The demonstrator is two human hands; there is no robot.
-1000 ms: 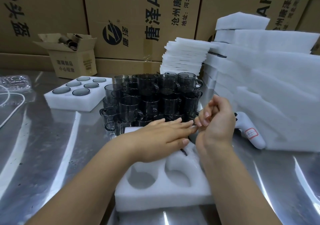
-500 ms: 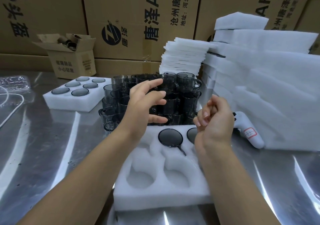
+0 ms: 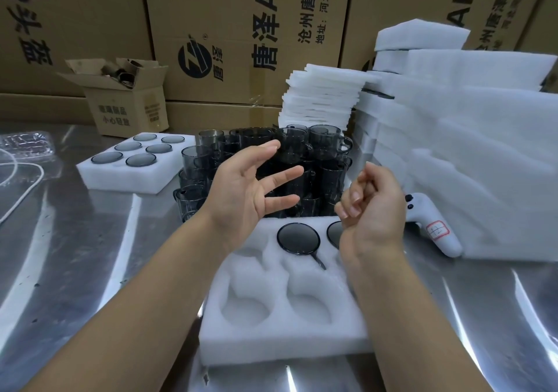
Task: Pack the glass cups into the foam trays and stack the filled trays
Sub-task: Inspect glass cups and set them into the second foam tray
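While the left hand (image 3: 250, 192) hovers with fingers spread and straight in front of the stacked smoky glass cups (image 3: 326, 147), the right hand (image 3: 374, 210) curls its fingers inward (nothing visible in them). Below both, a soft white foam tray (image 3: 271, 340) on the shiny steel worktop (image 3: 75, 256) has two seated cups (image 3: 298, 237), dark and round, in its far pockets.
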